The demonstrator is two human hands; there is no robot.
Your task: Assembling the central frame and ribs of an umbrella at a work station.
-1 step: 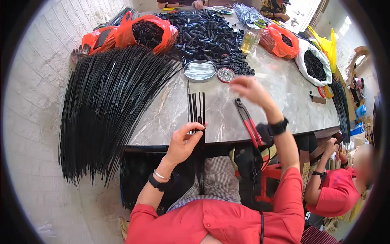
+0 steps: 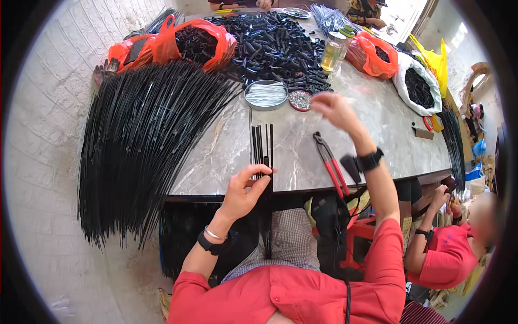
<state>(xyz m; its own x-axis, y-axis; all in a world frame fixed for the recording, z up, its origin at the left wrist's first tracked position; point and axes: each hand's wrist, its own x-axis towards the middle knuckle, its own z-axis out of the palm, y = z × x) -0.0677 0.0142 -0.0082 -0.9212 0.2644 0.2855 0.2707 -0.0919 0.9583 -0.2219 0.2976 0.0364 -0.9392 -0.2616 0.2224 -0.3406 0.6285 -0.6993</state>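
My left hand is closed around several thin black rods, whose upper ends stand above the fingers over the table's front edge. A short, thicker black piece shows among them at the fingertips. Below the hand the rods run down toward my lap. My right hand is raised over the table, just right of a small red-rimmed dish of tiny silvery bits. Its fingers are bent together, slightly blurred; what they hold, if anything, cannot be made out. Red-handled pliers lie on the table below it.
A round tin of white sticks stands before a heap of black tubular parts. A big sheaf of black rods overhangs the table's left side. Red bags, a white sack and jars stand around. A co-worker sits at right.
My right hand has risen slightly, farther over the table and away from me. My left hand stays nearly where it was, still holding the rods.
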